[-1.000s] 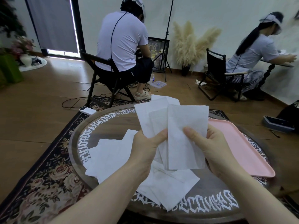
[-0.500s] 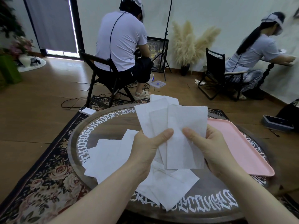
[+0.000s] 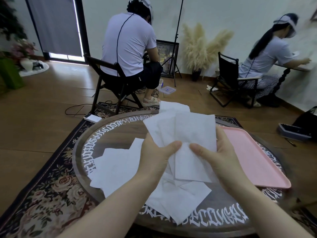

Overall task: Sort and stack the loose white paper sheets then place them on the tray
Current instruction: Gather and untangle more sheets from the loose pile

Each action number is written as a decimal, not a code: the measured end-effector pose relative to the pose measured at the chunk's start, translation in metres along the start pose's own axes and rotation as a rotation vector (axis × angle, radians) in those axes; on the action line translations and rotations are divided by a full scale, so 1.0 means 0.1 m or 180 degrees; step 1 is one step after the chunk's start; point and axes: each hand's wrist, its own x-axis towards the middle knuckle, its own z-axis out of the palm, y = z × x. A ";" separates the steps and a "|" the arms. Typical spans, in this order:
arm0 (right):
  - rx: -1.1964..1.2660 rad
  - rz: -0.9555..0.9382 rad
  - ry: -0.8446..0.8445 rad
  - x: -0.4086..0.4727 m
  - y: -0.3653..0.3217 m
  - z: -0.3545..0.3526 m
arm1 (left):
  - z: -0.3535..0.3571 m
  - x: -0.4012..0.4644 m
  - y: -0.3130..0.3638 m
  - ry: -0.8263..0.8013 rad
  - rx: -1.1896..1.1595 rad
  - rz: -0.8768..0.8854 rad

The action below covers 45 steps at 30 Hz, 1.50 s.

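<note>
I hold a fanned bunch of white sheets up above the round table, w/ both hands. My left hand is curled round the left edge of the bunch, thumb on the front, other fingers behind it. My right hand pinches the right side the same way, thumb pressed on the front sheet. The two thumbs almost meet in the middle.

More loose sheets lie on the table under and left of my hands, overlapping each other, some w/ corners sticking out. The pink tray is on the right part of the table, near my right hand, and nothing is on it yet.

The paper looks very thin, soft and light, maybe tissue type; it bends and shows fold lines. I think it will slide easily one on another and crumple if squeezed hard. Best is to hold by the side edges, light pinch, and tap the bottom edges on the table to square them. For the ones on the table, lift by a corner or slide them together first.

Writing: white ornate lettering runs round the table rim, but I cannot read it. No brand or label is seen on the sheets or tray.
</note>
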 end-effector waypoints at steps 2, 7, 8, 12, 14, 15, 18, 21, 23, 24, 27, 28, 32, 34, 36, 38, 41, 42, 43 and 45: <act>-0.0227 -0.0291 0.0114 -0.01 0.03 0.01 | 0.00 -0.03 0.01 -0.0039 0.0322 0.0447; -0.0220 -0.0482 0.0153 -0.02 0.06 0.02 | 0.00 -0.03 0.03 -0.0383 0.0509 0.0845; -0.0149 -0.0463 0.0078 -0.02 0.06 0.01 | -0.01 -0.02 0.04 -0.0438 0.0345 0.0708; -0.0009 -0.0407 -0.0066 -0.04 0.02 0.01 | -0.01 -0.01 0.07 -0.0467 -0.0217 0.0080; -0.0003 -0.0388 -0.0067 -0.05 0.01 0.01 | -0.02 0.01 0.06 -0.0532 -0.0332 -0.0095; -0.0015 -0.0369 -0.0066 -0.05 0.01 0.01 | -0.02 0.02 0.06 -0.0569 -0.0324 -0.0128; -0.0016 -0.0341 0.0053 -0.05 0.02 0.02 | -0.03 0.02 0.07 -0.0691 -0.0082 0.0065; 0.0078 -0.0424 0.0179 -0.05 0.00 0.03 | -0.02 0.00 0.10 -0.0688 0.0196 0.0391; -0.0001 -0.0514 0.0193 -0.05 -0.02 0.02 | -0.01 -0.02 0.12 -0.0621 0.0203 0.0479; -0.0094 -0.0579 0.0184 -0.05 -0.03 0.02 | -0.01 -0.02 0.12 -0.0585 0.0176 0.0483; -0.0159 -0.0717 0.0141 -0.07 -0.05 -0.01 | -0.01 -0.02 0.11 -0.0448 -0.0002 0.0390; -0.0113 -0.0659 0.0140 -0.08 -0.07 -0.02 | -0.01 -0.02 0.12 -0.0420 -0.0049 0.0353; -0.0062 -0.0215 0.0176 -0.07 -0.14 0.01 | -0.01 -0.05 0.14 -0.0509 0.0051 0.0395; 0.0206 -0.0013 0.0277 -0.08 -0.12 0.02 | -0.02 -0.06 0.13 -0.0514 -0.0031 0.0433; 0.0357 0.0121 0.0324 -0.09 -0.13 0.04 | -0.03 -0.06 0.13 -0.0447 -0.0178 0.0471; 0.0459 0.0172 0.0357 -0.09 -0.13 0.04 | -0.03 -0.06 0.12 -0.0374 -0.0278 0.0459; 0.0513 0.0192 0.0375 -0.08 -0.13 0.05 | -0.03 -0.04 0.09 -0.0338 -0.0188 0.0428; 0.0503 0.0176 0.0375 -0.08 -0.13 0.06 | -0.03 -0.03 0.08 -0.0355 -0.0151 0.0427; 0.0459 0.0164 0.0358 -0.09 -0.13 0.07 | -0.03 -0.03 0.09 -0.0369 -0.0111 0.0419; 0.0325 0.0135 0.0380 -0.09 -0.10 0.06 | -0.04 -0.03 0.10 -0.0348 -0.0062 0.0351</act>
